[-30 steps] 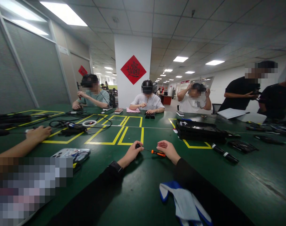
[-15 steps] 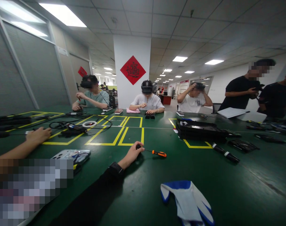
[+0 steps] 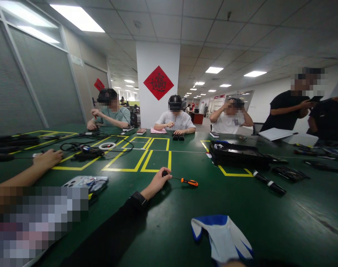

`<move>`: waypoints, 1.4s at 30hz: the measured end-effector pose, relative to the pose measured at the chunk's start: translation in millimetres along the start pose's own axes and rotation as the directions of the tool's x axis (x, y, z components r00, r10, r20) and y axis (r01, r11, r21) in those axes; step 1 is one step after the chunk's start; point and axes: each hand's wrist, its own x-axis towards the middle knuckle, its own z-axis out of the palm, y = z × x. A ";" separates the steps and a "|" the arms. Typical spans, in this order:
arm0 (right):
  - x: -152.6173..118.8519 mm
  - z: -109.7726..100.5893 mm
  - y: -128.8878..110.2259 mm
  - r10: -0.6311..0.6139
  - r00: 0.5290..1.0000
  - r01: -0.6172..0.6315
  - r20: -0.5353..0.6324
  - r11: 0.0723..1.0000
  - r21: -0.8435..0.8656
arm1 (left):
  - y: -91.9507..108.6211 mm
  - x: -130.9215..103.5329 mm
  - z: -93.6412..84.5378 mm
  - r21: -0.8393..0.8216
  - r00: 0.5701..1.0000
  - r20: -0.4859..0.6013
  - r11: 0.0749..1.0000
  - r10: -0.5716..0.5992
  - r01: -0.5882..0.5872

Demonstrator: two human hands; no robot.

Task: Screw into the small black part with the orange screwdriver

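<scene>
My left hand (image 3: 157,180), in a black sleeve with a black band at the wrist, rests on the green table near the middle. Its fingers are closed round a small black object (image 3: 164,173), mostly hidden by them. The thin shaft of an orange and black screwdriver (image 3: 190,182) points toward these fingertips, its handle lying to the right. A white and blue glove (image 3: 220,235) lies at the near edge. Just below it, a sliver of my right hand (image 3: 233,263) shows at the bottom edge, its fingers not visible.
On the left, another person's hand (image 3: 48,158) lies near cables (image 3: 87,152) and a plastic bag (image 3: 87,182). A black tray (image 3: 238,154) and a black cylinder (image 3: 269,182) are at right. People sit across the table (image 3: 124,207); others stand at right.
A sliver of my right hand has appeared at the bottom edge, by the glove. My left hand keeps its closed grip. The standing person's hands at right have risen slightly.
</scene>
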 end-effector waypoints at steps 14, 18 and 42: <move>72.4 -119.1 92.2 -0.220 0.883 -0.067 -0.414 0.815 -0.576 | -2.2 15.8 4.4 0.036 0.996 -0.078 0.998 0.045 -0.042; 68.9 -113.1 96.6 -0.285 0.907 0.033 -0.311 0.782 -0.622 | 1.3 29.3 1.6 0.024 0.998 -0.024 0.998 0.051 -0.051; 64.4 -91.7 86.2 -0.069 0.892 -0.018 -0.447 0.982 -0.187 | 6.1 3.1 -4.7 0.096 0.983 0.012 0.978 0.186 -0.186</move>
